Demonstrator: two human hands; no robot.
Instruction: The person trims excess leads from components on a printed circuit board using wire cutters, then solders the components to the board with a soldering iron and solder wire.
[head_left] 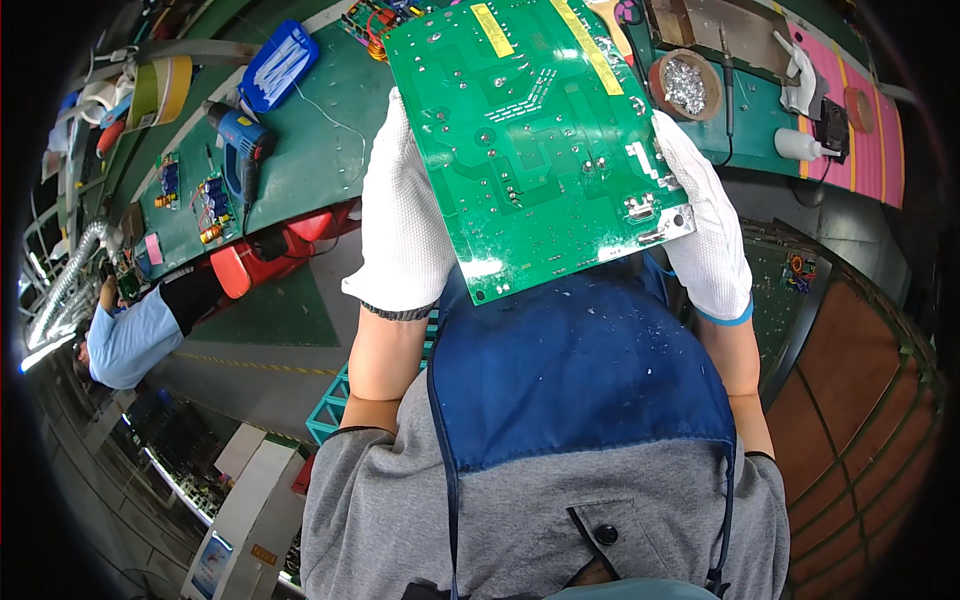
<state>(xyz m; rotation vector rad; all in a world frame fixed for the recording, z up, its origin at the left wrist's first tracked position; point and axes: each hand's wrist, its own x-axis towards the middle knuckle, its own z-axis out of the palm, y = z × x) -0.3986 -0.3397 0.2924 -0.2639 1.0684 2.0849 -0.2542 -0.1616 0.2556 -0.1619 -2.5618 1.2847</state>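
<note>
A large green circuit board is held up in front of me, its soldered side facing me. Two yellow strips run along its far part, and bare metal pads show near its right corner. My left hand, in a white knit glove, grips the board's left edge. On the opposite edge, my right hand in a matching glove holds it too. The fingers of both hands are partly hidden behind the board.
On the green bench lie a blue heat gun, a blue tray and small circuit boards. To the right are a round tin of metal bits, a soldering iron and a white bottle. Another person sits far left.
</note>
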